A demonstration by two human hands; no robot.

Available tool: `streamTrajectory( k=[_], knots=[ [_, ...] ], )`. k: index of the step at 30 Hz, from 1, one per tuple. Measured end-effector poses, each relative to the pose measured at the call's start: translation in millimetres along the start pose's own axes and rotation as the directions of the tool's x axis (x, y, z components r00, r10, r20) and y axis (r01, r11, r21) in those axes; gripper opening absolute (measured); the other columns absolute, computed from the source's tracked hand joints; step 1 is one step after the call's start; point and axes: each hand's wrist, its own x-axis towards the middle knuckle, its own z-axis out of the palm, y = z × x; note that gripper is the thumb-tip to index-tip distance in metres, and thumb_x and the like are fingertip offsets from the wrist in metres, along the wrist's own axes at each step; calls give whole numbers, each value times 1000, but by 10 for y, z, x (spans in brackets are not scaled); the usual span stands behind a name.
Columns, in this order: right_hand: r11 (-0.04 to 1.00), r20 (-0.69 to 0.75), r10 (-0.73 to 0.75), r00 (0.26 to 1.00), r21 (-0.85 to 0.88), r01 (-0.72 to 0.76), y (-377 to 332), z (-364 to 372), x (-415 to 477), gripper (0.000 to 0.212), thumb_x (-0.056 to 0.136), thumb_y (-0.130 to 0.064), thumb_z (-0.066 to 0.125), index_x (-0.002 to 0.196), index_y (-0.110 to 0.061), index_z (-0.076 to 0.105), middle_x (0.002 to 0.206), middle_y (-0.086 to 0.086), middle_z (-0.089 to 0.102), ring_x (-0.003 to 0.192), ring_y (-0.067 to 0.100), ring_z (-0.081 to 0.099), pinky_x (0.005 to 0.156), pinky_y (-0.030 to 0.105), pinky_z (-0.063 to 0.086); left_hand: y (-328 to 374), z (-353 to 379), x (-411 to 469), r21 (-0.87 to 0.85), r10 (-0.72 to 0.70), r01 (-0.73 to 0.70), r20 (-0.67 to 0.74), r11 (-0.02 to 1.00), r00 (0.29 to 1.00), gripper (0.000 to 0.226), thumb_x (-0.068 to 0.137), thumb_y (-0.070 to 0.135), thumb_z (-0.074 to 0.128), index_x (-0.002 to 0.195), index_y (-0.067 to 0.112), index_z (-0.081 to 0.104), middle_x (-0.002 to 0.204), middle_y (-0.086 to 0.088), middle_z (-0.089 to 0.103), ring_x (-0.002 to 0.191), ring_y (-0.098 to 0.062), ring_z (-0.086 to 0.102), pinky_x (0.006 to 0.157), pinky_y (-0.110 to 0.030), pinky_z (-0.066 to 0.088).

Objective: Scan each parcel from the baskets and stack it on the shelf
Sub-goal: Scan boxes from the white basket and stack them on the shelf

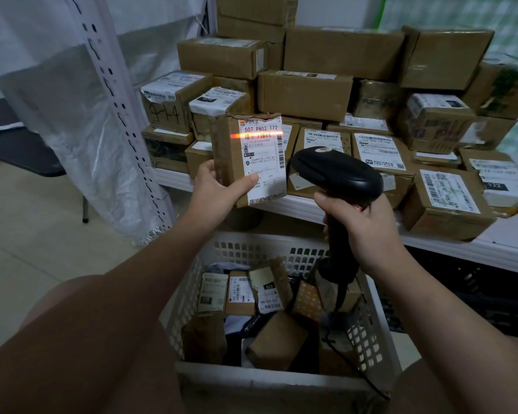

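Observation:
My left hand [219, 189] grips a small brown cardboard parcel [251, 158] upright, its white label facing me, thumb pressed on the label's lower edge. An orange scan line crosses the top of the label. My right hand [362, 231] holds the handle of a black barcode scanner [338, 171], whose head points at the parcel from the right. Below my hands stands a white perforated basket [368, 339] with several small parcels inside. The white shelf [305, 207] behind carries many stacked parcels.
A white perforated shelf upright [126, 124] rises at the left, draped with a translucent plastic sheet. A black crate [476, 297] sits under the shelf at the right. The scanner's cable trails down into the basket. Pale floor tiles lie to the left.

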Motion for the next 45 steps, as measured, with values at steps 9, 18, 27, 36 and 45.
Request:
streamTrajectory(
  k=[9, 18, 27, 36, 45],
  knots=[
    [1000, 33, 2, 999, -21, -1, 25, -34, -14, 15, 75, -33, 69, 81, -46, 69, 66, -11, 65, 69, 11, 62, 70, 38, 51, 63, 15, -57, 28, -9, 9, -7, 1000, 1000, 88, 72, 37, 81, 142, 20, 29, 131, 1, 57, 116, -15, 58, 98, -43, 50],
    [976, 78, 111, 991, 177, -123, 61, -32, 47, 29, 81, -22, 74, 92, -48, 69, 97, -27, 70, 98, -6, 63, 100, 38, 47, 198, 74, -188, -115, -30, 41, 96, 993, 995, 71, 83, 47, 66, 140, 26, 29, 130, 0, 55, 111, -16, 61, 97, -41, 51],
    [746, 104, 194, 975, 630, -215, -52, 36, 674, 32, 85, -16, 61, 116, -9, 62, 87, -1, 74, 87, 15, 72, 78, 32, 58, 759, 234, 86, -17, 64, -63, 123, 998, 990, 47, 96, 42, 49, 136, 18, 43, 126, 0, 57, 109, -13, 59, 89, -36, 54],
    [695, 74, 382, 921, 634, -339, 210, 125, 1110, 21, 94, -21, 61, 113, -12, 65, 86, -2, 75, 89, 13, 71, 76, 24, 56, 848, 415, 375, 816, 406, -336, 138, 470, 904, 75, 84, 66, 50, 146, 29, 31, 147, -11, 27, 137, -29, 24, 109, -44, 28],
    [808, -53, 397, 916, 493, -321, 221, 3, 1076, 17, 90, -27, 67, 101, -13, 66, 79, 1, 67, 67, 13, 64, 65, 28, 54, 854, 658, 828, 860, 457, -364, 178, 359, 872, 76, 81, 65, 55, 139, 19, 37, 144, -12, 32, 134, -32, 26, 111, -47, 26]
  ],
)
